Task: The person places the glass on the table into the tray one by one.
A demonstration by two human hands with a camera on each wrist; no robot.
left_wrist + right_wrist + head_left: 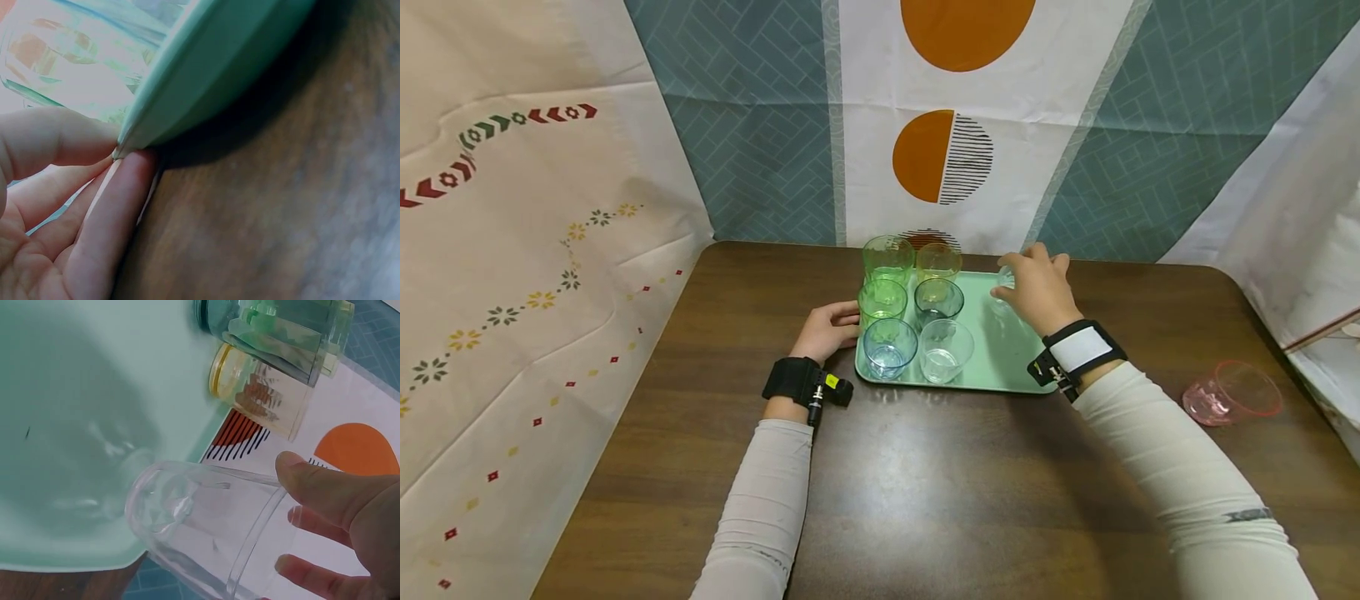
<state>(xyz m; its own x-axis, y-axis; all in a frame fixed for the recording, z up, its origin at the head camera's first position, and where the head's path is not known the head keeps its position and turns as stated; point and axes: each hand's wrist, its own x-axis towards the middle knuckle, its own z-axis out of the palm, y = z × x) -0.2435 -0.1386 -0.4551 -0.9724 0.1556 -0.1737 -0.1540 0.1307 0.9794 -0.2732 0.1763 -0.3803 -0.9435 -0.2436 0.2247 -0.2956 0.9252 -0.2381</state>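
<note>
On the table stands a pale green tray (1000, 367) carrying several tumblers. Its left edge is pinched by my left hand (824, 333), thumb over the rim and a finger (119, 212) beneath. My right hand (1041, 287) grips a clear glass (206, 519) by its rim at the tray's far right, thumb on one side and fingers on the other. The glass's base is close over the tray surface. Along the tray's left run a tall green glass (887, 258), a shorter green glass (882, 302) and a blue glass (890, 350). Beside them are yellow (938, 262), grey (938, 300) and clear (946, 354) glasses.
A pink glass with a red rim (1232, 396) is on the right of the brown table (880, 500). Patterned cloth (760, 125) hangs behind the table's far edge, and pale cloth (550, 250) hangs along the left.
</note>
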